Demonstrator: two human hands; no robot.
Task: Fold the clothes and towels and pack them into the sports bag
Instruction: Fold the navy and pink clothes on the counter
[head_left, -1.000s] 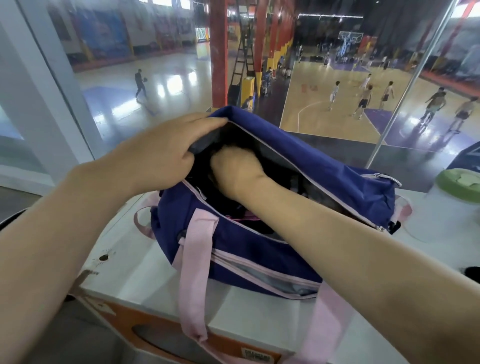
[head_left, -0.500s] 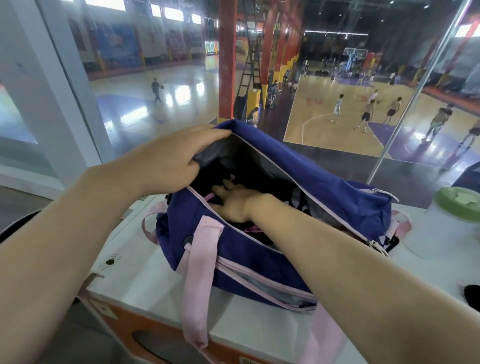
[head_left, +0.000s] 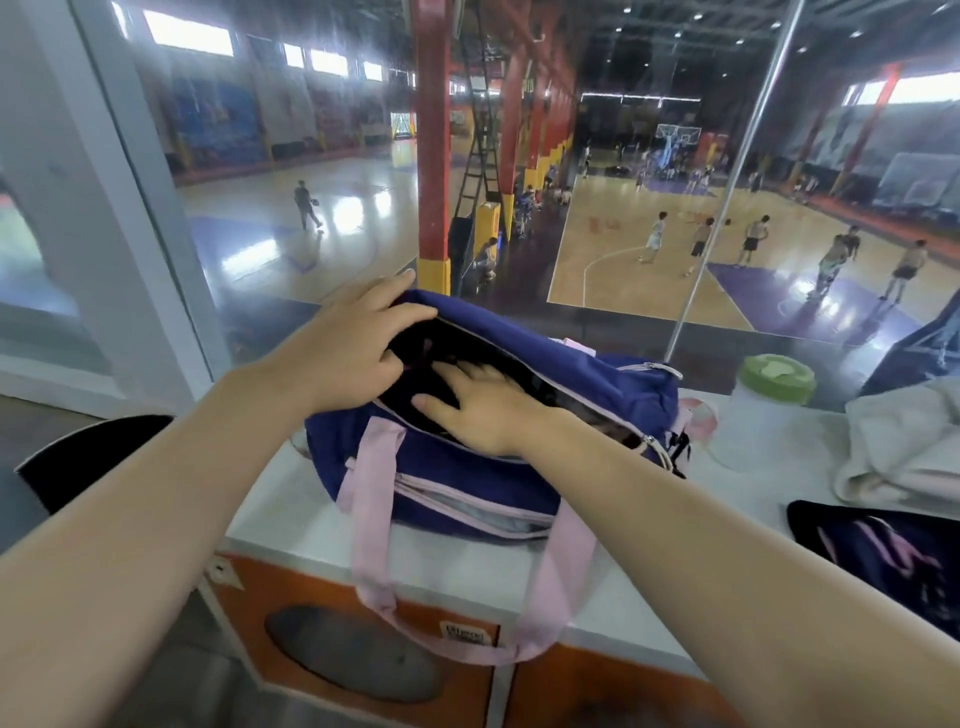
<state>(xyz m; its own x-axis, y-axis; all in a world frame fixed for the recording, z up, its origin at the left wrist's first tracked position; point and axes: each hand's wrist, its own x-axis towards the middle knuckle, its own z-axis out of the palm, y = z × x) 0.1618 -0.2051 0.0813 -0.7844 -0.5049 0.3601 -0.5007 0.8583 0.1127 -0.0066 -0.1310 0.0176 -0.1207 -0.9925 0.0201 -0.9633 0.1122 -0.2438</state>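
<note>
A navy sports bag (head_left: 447, 478) with pink straps lies on a white counter top (head_left: 291, 499), its top zip open. My left hand (head_left: 348, 343) grips the far left rim of the opening and holds it up. With fingers spread, my right hand (head_left: 478, 410) lies flat across the opening on dark cloth inside the bag. A crumpled white towel (head_left: 898, 447) lies at the right. In front of the towel, at the right edge, is a black garment (head_left: 883, 561) with pink marks.
A clear jar with a green lid (head_left: 769, 410) stands just right of the bag. A glass wall runs right behind the counter, with a basketball hall below. A dark chair back (head_left: 88, 467) is at the left. The counter's orange front (head_left: 363, 649) faces me.
My right hand came up from deep inside the bag and now lies flat with fingers spread at the opening. The view pulled back, bringing the towel and black garment into sight.
</note>
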